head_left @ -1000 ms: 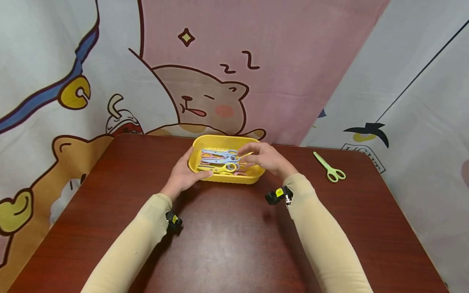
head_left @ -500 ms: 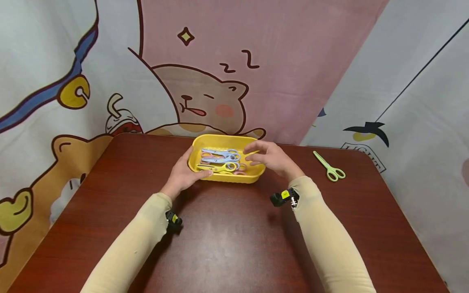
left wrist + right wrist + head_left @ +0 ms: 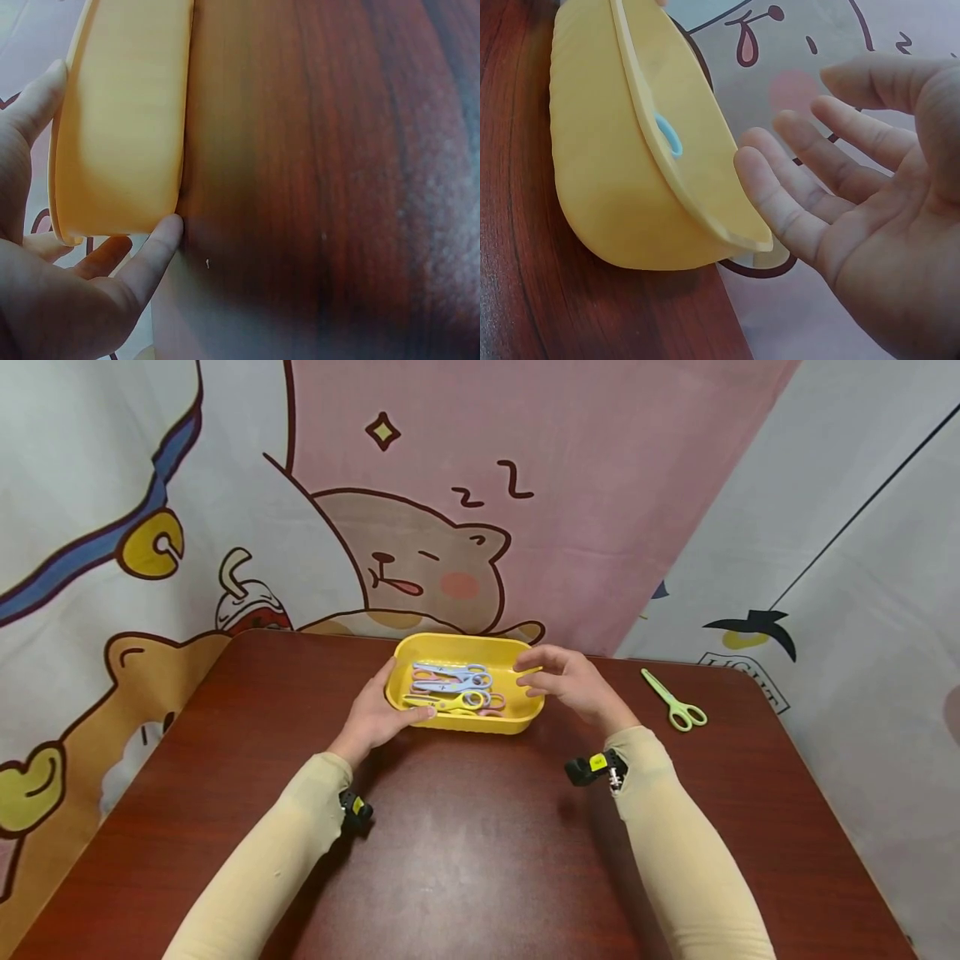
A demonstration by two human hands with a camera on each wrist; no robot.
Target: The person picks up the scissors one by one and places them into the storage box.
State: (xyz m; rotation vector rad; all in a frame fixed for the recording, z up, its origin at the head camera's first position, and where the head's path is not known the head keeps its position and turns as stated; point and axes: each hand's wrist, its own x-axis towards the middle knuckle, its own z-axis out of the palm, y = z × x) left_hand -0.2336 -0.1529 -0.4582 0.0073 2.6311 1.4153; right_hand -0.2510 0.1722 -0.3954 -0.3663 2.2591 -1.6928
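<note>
A yellow plastic basket [image 3: 510, 725] stands at the back middle of the table, with several scissors inside. Blue scissors [image 3: 442, 687] lie there beside yellow scissors [image 3: 446, 702], with pink handles [image 3: 495, 701] partly under them. My left hand [image 3: 375, 714] holds the basket's left end, the thumb over the front rim and the other fingers around the end wall, as the left wrist view also shows. At the right end, my right hand [image 3: 577, 685] hovers beside the rim, palm toward the basket, fingers spread and slightly bent around nothing. In the right wrist view a blue handle loop [image 3: 669, 135] shows over the rim.
Light green scissors [image 3: 675, 703] lie on the table [image 3: 450, 860] to the right of my right hand, handles toward me. Behind the table hangs a printed cloth [image 3: 600, 485]. Each wrist carries a small black camera [image 3: 592, 767].
My right hand has drawn back to the right, from over the scissors to the basket's right rim. My left hand and the basket have stayed in place.
</note>
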